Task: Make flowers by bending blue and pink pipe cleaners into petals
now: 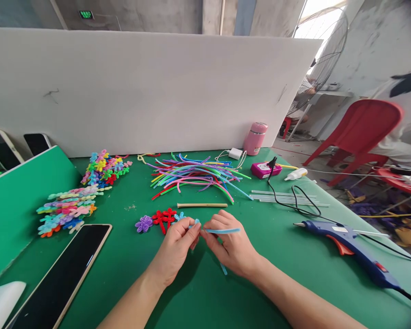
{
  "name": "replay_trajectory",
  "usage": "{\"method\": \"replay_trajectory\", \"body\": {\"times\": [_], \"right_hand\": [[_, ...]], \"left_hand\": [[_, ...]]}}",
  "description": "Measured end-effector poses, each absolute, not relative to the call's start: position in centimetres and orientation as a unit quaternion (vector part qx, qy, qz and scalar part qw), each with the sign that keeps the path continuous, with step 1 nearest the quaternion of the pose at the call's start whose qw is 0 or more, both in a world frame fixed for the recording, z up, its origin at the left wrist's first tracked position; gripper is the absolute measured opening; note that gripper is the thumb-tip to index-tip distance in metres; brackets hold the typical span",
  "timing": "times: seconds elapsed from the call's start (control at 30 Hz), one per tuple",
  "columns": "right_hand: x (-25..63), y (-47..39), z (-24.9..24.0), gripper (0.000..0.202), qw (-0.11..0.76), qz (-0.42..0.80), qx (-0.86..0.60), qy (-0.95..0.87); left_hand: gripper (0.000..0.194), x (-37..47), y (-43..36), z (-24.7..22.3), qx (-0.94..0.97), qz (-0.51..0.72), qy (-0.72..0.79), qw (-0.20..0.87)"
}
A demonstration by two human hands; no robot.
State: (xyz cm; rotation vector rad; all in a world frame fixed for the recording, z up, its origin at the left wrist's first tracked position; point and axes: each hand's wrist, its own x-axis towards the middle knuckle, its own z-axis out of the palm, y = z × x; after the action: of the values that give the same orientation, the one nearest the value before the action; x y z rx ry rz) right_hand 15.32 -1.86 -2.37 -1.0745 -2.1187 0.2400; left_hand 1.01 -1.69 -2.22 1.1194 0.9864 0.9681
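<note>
Head camera view: the left hand's (180, 237) thumb and index finger are pressed together on a light blue fuzzy stem (226, 231), which is looped at their tips. The right hand's (229, 244) thumb and fingers close on the same stem just beside them, one length lying across the knuckles toward 3 o'clock; a blue end also shows below that hand. The stem is held over the green table (205, 297), between the two hands.

Taking the fingertips as the dial's centre, a light blue flower (180, 216) sits near 10 o'clock, just beyond the left hand. Two red flower shapes (165, 218) follow, then a purple flower (144, 224) at 9.

At 12 lies a wooden stick (202, 205), with a heap of coloured fuzzy stems (198, 176) behind it. A pink bottle (255, 139) stands at 1, and a magenta box (265, 170) rests between 1 and 2. Clear sticks (287, 199) lie at 2, partly under a black cord (296, 196); a blue glue gun (352, 249) lies at 3.

Farther out, a large phone (61, 278) lies at 8, and stacked multicoloured flowers (70, 208) spread between 9 and 10.
</note>
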Motion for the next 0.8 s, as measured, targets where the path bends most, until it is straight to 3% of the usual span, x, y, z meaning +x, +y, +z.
{"method": "replay_trajectory", "body": {"times": [0.2,0.33,0.6,0.8], "right_hand": [[14.1,-2.1,-2.4,0.027,0.454,0.523,-0.396,-0.604],[13.5,-2.6,-2.4,0.022,0.472,0.684,-0.397,-0.388],[13.8,-2.3,-2.8,0.026,0.447,0.712,-0.418,-0.344],[14.0,-2.1,-2.6,0.025,0.546,0.68,-0.383,-0.304]], "left_hand": [[0.026,1.0,-1.9,-1.9,0.558,0.424,0.437,0.563],[0.027,0.8,-2.0,-1.4,0.628,0.404,0.436,0.502],[0.027,0.3,-1.4,-1.9,0.602,0.391,0.44,0.539],[0.023,0.2,-0.9,-2.4,0.446,0.471,0.415,0.638]]}}
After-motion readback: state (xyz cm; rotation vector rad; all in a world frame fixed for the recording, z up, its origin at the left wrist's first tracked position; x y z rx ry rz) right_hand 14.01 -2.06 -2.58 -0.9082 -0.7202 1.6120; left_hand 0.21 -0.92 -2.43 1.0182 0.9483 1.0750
